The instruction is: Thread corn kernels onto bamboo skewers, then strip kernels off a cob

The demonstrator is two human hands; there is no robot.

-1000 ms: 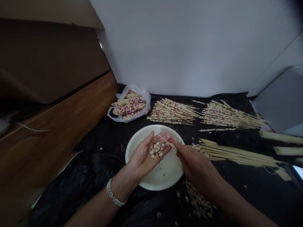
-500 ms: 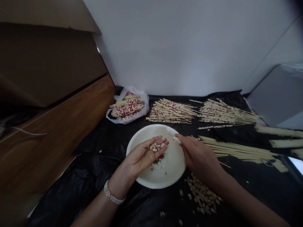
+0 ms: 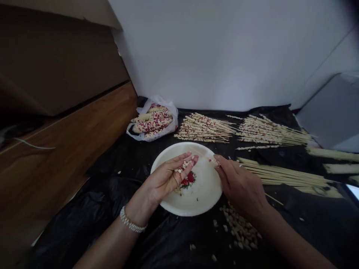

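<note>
Over a white bowl [image 3: 206,200] with a red and green print inside, my left hand [image 3: 168,175] is turned palm up and curled, holding a small heap of pale corn kernels [image 3: 183,165]. My right hand [image 3: 238,183] pinches a thin wooden skewer [image 3: 198,151] at the bowl's right rim. Its bare tip slants up to the left, above my left fingertips. Near my right fingertips a few kernels, one of them reddish, sit on the skewer. The skewer's other end shows behind my right wrist. A few loose kernels lie in the bowl.
Behind the bowl are a plastic bag of speckled corn cobs [image 3: 153,125] and two piles of kernel-threaded skewers [image 3: 204,129]. Bare skewers [image 3: 280,173] and stripped cobs [image 3: 331,154] lie right. Seed-like pieces [image 3: 241,229] are heaped on the black sheet [image 3: 162,243].
My left fingers have curled more around the kernels. The skewer's bare tip now shows above the bowl, where kernels showed at my right fingertips before. The view has shifted slightly.
</note>
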